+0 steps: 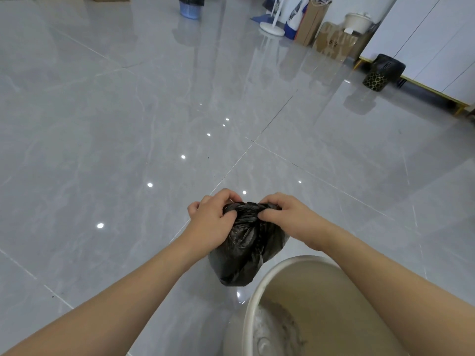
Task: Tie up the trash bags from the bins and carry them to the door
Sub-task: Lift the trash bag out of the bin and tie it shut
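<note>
A small black trash bag (pixel 244 247) hangs in the air just beyond a beige bin (pixel 259 286), above the floor. My left hand (pixel 212 219) grips the left side of its gathered top. My right hand (pixel 285 217) pinches the right side of the same bunched top. The bag's mouth is twisted together between my fingers. The beige bin below has no bag in it, and some whitish residue lies at its bottom.
Glossy grey tile floor (pixel 128 150) stretches ahead. A black bin with a black bag (pixel 383 71) stands by white cabinets at right. A blue bin with a black bag (pixel 190 6) sits far back. Cardboard boxes (pixel 331 41) and a white stand base (pixel 272 28) crowd the far right.
</note>
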The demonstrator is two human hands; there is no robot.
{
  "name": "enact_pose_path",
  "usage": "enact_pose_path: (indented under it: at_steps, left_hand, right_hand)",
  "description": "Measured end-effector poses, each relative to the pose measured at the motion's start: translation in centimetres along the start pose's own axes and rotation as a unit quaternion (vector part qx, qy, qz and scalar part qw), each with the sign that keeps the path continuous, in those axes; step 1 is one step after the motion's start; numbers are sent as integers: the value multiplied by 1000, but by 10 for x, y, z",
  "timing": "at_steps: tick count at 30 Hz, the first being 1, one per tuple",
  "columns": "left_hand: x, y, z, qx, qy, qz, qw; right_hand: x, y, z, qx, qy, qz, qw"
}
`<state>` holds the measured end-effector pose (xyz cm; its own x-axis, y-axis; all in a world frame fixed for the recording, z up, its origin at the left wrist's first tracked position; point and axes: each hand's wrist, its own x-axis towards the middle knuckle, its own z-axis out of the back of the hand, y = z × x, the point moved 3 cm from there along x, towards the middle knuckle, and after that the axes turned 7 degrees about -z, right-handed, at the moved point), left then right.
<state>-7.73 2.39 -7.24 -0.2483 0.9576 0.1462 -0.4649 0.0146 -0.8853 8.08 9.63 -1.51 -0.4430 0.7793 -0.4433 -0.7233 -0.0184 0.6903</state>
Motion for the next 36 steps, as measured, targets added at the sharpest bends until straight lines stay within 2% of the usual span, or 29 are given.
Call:
enact_pose_path:
  at_steps: [2,4,6,8,10,11,12,13,14,16,19,23,26,31,34,36]
  left_hand:
    - [-4,-4,4,134,-31,-63,988]
    - [-8,-7,6,268,-80,-126,952]
    - [-10,-10,8,330,-126,-162,921]
    - [-7,-10,10,344,-100,-131,924]
    - [-3,-7,12,270,-52,8,961]
    - [-1,-4,13,174,-25,100,979]
    - [0,-2,11,43,6,181,983]
    - [0,-2,9,-95,41,232,967]
    - [0,-4,9,-195,73,249,946]
    - [1,-6,13,-280,110,221,928]
    - [-4,-10,14,-272,123,165,940]
    - [-14,-11,0,-89,110,118,983]
    - [-15,-13,-5,-42,73,112,990]
    - [-8,-10,6,-131,46,207,968]
    - [-8,-7,21,-236,5,278,931]
    - [-7,-6,26,-268,-16,279,922]
  right_hand:
    - [-1,-2,-1,156,88,-88,980]
    - [-4,-1,-4,261,161,-127,943]
    - [-5,1,-8,292,226,-131,920]
    - [-7,1,-12,269,246,-138,921]
    - [-8,0,-14,240,232,-152,930]
    - [-7,-3,-15,226,221,-158,935]
    - [-6,-5,-14,209,208,-159,942]
    - [-4,-6,-13,191,195,-158,949]
    - [-3,-9,-13,180,182,-159,954]
    - [1,-14,-11,179,150,-158,959]
    - [4,-18,-10,196,91,-144,966]
    - [5,-17,-12,204,51,-143,967]
    - [4,-16,-13,177,33,-150,972]
    - [6,-17,1,89,-80,-136,983]
    - [6,-19,10,62,-141,-93,984]
    - [7,-21,8,31,-159,-57,985]
